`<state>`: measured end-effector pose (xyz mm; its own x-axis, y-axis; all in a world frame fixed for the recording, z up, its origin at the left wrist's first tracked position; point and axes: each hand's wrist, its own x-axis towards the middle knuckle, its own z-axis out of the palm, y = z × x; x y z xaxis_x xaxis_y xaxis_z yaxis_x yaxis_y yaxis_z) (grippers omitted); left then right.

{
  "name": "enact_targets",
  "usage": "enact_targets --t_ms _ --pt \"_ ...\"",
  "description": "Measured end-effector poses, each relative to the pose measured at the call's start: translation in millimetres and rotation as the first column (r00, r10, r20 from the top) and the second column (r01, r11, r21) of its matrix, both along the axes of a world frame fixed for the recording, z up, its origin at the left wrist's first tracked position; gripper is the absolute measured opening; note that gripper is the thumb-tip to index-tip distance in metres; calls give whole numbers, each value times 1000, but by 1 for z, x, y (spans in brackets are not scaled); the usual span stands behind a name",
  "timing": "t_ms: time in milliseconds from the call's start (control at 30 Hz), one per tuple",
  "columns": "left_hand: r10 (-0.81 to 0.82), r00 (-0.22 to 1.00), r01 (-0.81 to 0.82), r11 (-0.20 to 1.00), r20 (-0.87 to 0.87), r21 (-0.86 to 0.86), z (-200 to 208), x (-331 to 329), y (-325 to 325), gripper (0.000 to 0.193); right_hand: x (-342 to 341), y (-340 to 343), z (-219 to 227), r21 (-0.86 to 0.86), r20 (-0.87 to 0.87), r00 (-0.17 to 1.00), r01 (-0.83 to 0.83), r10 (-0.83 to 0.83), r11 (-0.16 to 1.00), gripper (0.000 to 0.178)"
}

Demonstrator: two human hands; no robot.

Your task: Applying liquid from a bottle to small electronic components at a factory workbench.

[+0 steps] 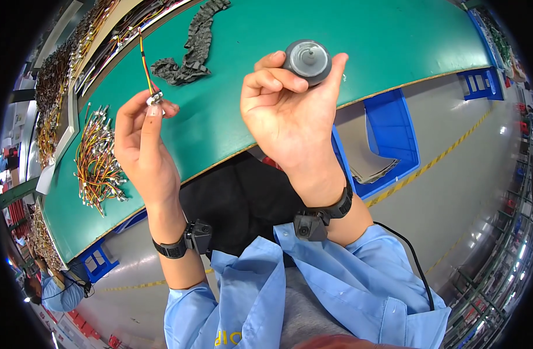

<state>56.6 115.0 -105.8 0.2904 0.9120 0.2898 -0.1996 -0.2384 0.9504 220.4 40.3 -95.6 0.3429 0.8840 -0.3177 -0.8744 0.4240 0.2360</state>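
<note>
My left hand (143, 148) pinches a short wire harness (144, 63) by its small white connector, between thumb and fingers. The harness's red, yellow and black wires rise above the fingertips. My right hand (298, 119) is wrapped round a dark, round squeeze bottle (309, 60). Its pale, translucent end with a small centre tip faces up toward me, and the rest of its body is hidden. Both hands are raised over the near edge of the green table (359, 35). Beside my left hand, a pile of similar wire harnesses (101, 160) lies on the table.
A crumpled dark grey ruffled strip (195, 46) lies farther back. Bundled wires (51, 104) fill a rack at the left. Below the table's right edge stands a blue bin (394, 134) holding sheets. Another person (63, 288) is at the lower left.
</note>
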Motion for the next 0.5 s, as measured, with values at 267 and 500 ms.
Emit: enact_targets --t_ms 267,500 --pt "7 1000 -7 1000 -5 -7 -3 -1 -2 23 -9 -9 8 89 -55 998 -17 22 996 69" --pt "2 1000 -2 1000 -7 -14 -3 -1 -4 23 -12 -12 8 172 -66 997 -15 27 985 68"
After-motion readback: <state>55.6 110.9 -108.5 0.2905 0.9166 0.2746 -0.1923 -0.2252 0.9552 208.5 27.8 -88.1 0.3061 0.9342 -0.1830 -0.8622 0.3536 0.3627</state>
